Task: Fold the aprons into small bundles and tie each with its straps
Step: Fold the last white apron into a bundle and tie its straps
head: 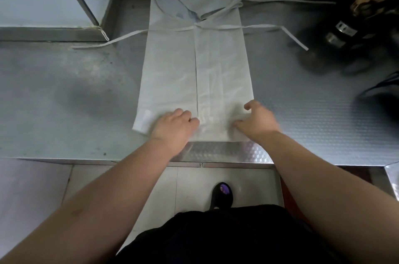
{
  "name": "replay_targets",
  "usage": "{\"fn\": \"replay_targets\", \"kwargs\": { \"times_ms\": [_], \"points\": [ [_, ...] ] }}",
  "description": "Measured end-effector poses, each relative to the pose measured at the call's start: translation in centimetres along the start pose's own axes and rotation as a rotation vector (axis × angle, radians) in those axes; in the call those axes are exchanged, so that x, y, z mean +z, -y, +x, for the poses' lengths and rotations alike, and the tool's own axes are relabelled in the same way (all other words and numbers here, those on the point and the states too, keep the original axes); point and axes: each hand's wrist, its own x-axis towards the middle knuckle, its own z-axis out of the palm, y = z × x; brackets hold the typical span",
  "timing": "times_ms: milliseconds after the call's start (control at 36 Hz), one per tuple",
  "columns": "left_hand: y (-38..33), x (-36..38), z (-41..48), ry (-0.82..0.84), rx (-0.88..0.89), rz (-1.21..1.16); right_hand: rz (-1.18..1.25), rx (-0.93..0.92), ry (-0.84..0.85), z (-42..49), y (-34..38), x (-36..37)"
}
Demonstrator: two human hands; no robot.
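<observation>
— Where do we have the apron (172, 73)?

— Flat on the steel counter (64, 95), lengthwise away from us. Both long sides are folded in and meet at a seam (196, 69) down the middle. Its near hem lies just short of the counter's front edge.

— And the straps (108, 44)?

— They trail loose to either side from the far half, lying on the metal. More strap is looped over the bib end by the wall.

— What are our hands doing?

— Our left hand (172, 127) sits on the near end just left of the seam, fingers curled down, thumb closed against them, pinching the cloth. Our right hand (257, 121) is over the near right corner, fingers bent like a claw. It is blurred, so we cannot tell whether it grips anything.

— Anything else?

— Dark objects (356, 26) stand at the far right of the counter, and a black shoe (222, 195) is on the floor below.
</observation>
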Motion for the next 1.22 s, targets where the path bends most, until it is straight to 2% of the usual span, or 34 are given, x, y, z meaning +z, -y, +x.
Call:
{"fn": "replay_targets", "kwargs": {
  "times_ms": [83, 139, 278, 472, 583, 722, 861, 917, 1000, 1139, 1222],
  "points": [
    [0.4, 0.8, -0.3, 0.001, -0.135, -0.313, 0.197, 0.046, -0.037, -0.4, -1.3, 0.2],
    [0.7, 1.6, -0.7, -0.034, -0.214, -0.444, 0.219, 0.025, -0.022, -0.8, -1.7, 0.3],
    [0.3, 3.2, -1.8, -0.146, -0.36, -0.574, 0.069, 0.024, -0.003, -1.1, -2.8, 0.4],
    [0.4, 3.6, -1.9, -0.121, -0.491, -0.759, -0.084, 0.132, -0.1, -1.1, -2.6, 1.0],
    [0.7, 3.8, -2.4, -0.157, -0.494, -0.787, -0.111, 0.152, -0.115, -1.4, -2.0, 1.4],
    [0.6, 4.0, -3.1, -0.229, -0.49, -0.829, -0.101, 0.073, -0.119, -2.4, -2.4, 1.3],
    [0.8, 4.3, -4.4, -0.387, -0.813, -0.734, -0.134, 0.044, -0.137, -2.5, -2.5, 1.6],
    [1.4, 4.3, -4.7, -0.344, -0.915, -0.762, -0.139, 0.049, -0.137, -2.2, -2.6, 1.7],
    [2.8, 5.3, -4.8, -0.25, -0.955, -0.808, -0.125, 0.053, -0.143, -2.1, -2.8, 1.9],
    [3.9, 6.2, -4.9, -0.315, -0.957, -0.987, -0.098, 0.082, -0.155, -1.7, -3.0, 2.6],
    [4.1, 6.3, -5.1, -0.303, -0.931, -0.965, -0.102, 0.082, -0.16, -1.7, -3.1, 2.8]
  ]
}}
